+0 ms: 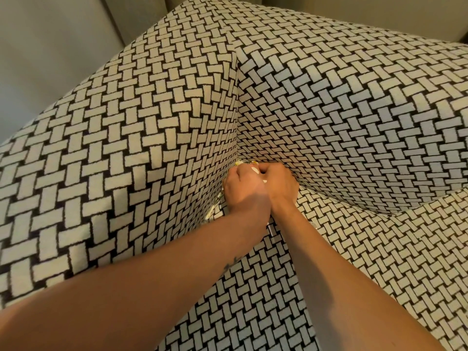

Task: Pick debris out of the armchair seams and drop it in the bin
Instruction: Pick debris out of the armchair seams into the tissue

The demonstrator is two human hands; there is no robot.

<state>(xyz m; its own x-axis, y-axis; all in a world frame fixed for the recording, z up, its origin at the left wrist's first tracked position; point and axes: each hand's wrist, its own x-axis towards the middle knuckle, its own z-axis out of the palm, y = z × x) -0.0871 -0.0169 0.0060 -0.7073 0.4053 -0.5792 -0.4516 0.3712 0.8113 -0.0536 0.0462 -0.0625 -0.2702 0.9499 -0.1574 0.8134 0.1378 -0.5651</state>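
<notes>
Debris (240,163) peeks yellow-white from the armchair (126,127) corner seam (237,138) just beyond your left hand (243,192) and right hand (279,184), pressed together, fingers curled in, what they grip hidden; spread the seam with one, pinch with the other.

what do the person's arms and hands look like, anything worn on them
Both arms are bare, with no sleeves, gloves, watch or bracelet in view. The left forearm bears a small dark tattoo near its edge. No rings show on the left hand or the right hand; one nail that shows looks painted pale.
</notes>
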